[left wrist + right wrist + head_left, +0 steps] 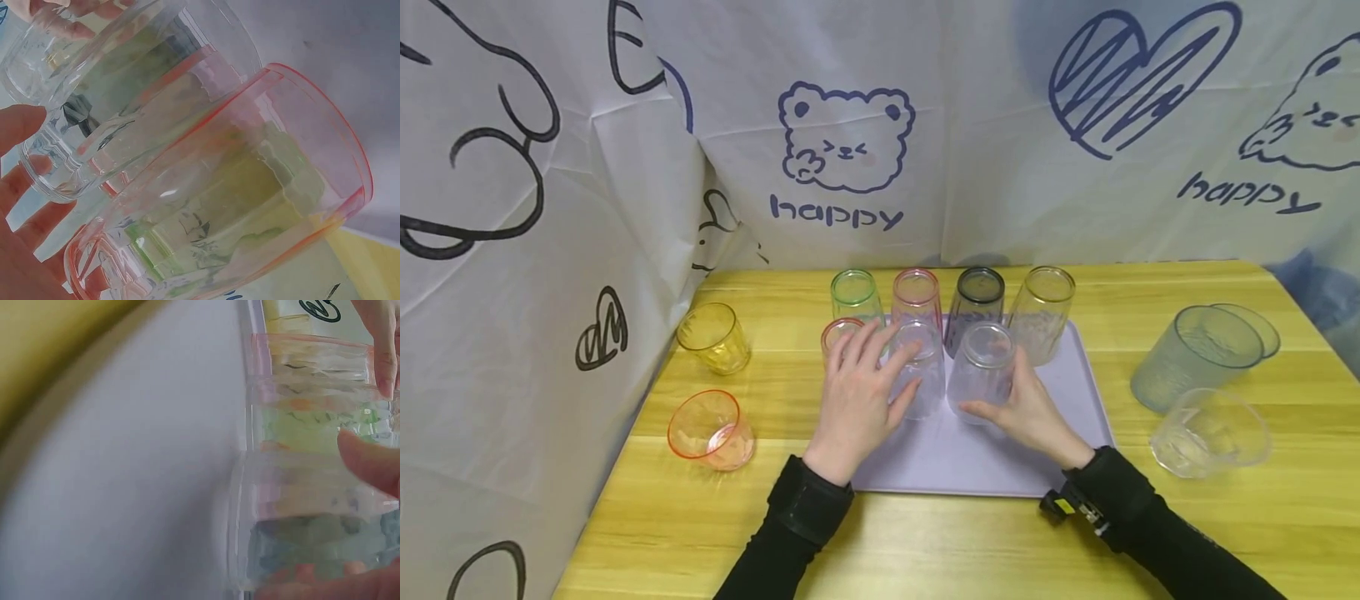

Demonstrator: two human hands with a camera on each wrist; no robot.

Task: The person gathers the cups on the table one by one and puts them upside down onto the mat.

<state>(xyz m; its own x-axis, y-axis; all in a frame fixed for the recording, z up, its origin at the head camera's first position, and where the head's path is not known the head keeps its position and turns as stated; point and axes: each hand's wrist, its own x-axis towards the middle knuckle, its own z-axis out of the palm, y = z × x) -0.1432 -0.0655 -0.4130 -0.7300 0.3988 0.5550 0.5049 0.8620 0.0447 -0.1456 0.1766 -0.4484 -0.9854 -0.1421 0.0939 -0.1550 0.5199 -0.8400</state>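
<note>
My right hand (1033, 417) grips an upside-down clear glass (981, 375) on the lilac tray (970, 462), thumb on the near side and fingers round the far side. Directly left of it stands a second inverted clear glass (921, 379). My left hand (861, 392) is spread beside that one, thumb and fingertips close to its upturned base in the left wrist view. Under the left fingers is an inverted red-rimmed glass (237, 181), mostly hidden in the head view. Behind stand inverted green (853, 292), pink (916, 292), dark grey (980, 292) and amber-rimmed (1048, 292) glasses.
On the wooden table (925, 550), a yellow glass (715, 337) and an orange-rimmed glass (726, 437) are at the left. Two tilted blue-grey glasses (1187, 358) and a tilted clear glass (1195, 442) are at the right. A printed cloth (985, 167) hangs behind.
</note>
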